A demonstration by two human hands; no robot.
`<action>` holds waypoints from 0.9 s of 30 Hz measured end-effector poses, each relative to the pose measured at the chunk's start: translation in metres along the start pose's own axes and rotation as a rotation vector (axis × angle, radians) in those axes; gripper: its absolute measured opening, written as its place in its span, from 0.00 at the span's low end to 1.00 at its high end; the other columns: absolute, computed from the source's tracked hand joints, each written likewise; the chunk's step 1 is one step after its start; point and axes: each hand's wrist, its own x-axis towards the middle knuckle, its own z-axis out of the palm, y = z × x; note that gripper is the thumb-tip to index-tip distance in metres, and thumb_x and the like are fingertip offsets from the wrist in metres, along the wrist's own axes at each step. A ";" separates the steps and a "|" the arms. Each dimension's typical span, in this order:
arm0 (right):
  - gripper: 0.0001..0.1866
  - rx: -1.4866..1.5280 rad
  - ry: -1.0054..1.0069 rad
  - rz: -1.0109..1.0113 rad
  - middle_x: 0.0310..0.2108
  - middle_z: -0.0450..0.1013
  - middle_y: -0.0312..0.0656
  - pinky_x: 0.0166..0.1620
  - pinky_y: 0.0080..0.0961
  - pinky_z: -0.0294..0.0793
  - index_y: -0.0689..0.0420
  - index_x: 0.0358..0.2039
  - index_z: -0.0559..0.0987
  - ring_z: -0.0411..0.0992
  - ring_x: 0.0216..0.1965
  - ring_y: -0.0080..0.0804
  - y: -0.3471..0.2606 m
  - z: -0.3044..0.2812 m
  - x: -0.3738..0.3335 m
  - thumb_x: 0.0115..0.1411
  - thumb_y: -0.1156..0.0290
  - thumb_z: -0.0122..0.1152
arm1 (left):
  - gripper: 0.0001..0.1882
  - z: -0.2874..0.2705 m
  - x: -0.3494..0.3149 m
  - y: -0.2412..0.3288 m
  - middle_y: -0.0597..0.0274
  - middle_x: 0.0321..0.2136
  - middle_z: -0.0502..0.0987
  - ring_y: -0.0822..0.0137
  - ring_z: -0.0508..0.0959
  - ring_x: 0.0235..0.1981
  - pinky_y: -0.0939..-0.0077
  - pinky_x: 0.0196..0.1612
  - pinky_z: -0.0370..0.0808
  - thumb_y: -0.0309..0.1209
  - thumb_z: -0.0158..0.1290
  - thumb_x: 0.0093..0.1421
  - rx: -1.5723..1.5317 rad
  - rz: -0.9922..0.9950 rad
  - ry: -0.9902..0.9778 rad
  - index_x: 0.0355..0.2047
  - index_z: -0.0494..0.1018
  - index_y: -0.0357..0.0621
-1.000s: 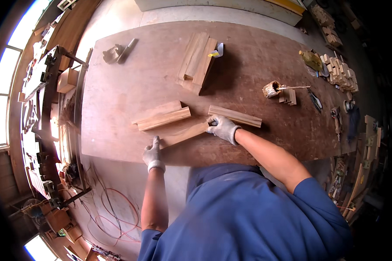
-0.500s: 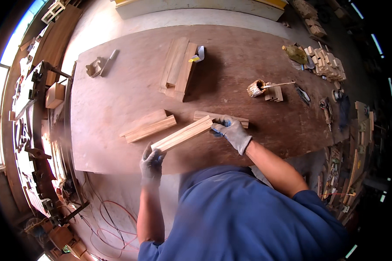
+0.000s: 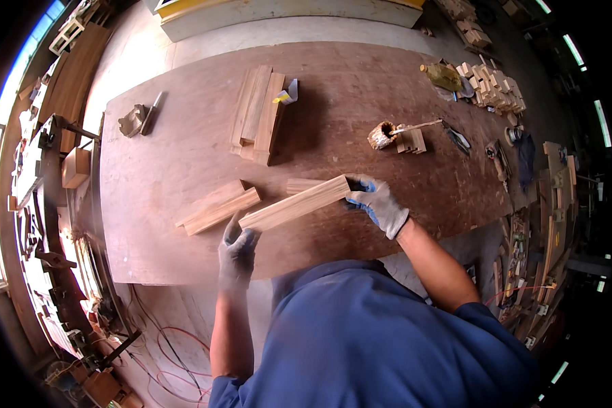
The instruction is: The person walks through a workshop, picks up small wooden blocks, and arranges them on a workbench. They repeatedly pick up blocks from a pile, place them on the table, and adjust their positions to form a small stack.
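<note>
A light wooden bar (image 3: 296, 203) is held slantwise above the table between my two gloved hands, its right end farther away. My left hand (image 3: 237, 253), in a grey glove, grips the near left end with thumb and fingers. The right hand (image 3: 377, 204), in a grey glove with blue on the fingers, is closed around the far right end. Partly hidden behind the held bar lies another wooden piece (image 3: 302, 185). To the left, two wooden pieces (image 3: 222, 209) rest side by side on the table.
The brown table (image 3: 183, 122) carries a stack of wooden boards (image 3: 258, 112), a crusted pot (image 3: 381, 136) with a stick across it, and a knife (image 3: 152, 113) by a torn lump. At the right are a yellowish bottle (image 3: 442, 76), a pile of small blocks (image 3: 493, 88) and pliers (image 3: 457, 139).
The held bar has been turned about its length, showing a broad flat face instead of the grooved one. My right hand has shifted slightly right. The whole view has moved a little.
</note>
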 end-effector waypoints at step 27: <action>0.30 -0.244 -0.020 -0.147 0.53 0.76 0.38 0.60 0.25 0.73 0.63 0.59 0.75 0.73 0.54 0.25 0.002 -0.013 -0.015 0.52 0.84 0.67 | 0.27 -0.020 0.016 -0.027 0.63 0.53 0.78 0.69 0.79 0.49 0.71 0.49 0.83 0.46 0.49 0.76 0.057 0.029 -0.096 0.67 0.68 0.43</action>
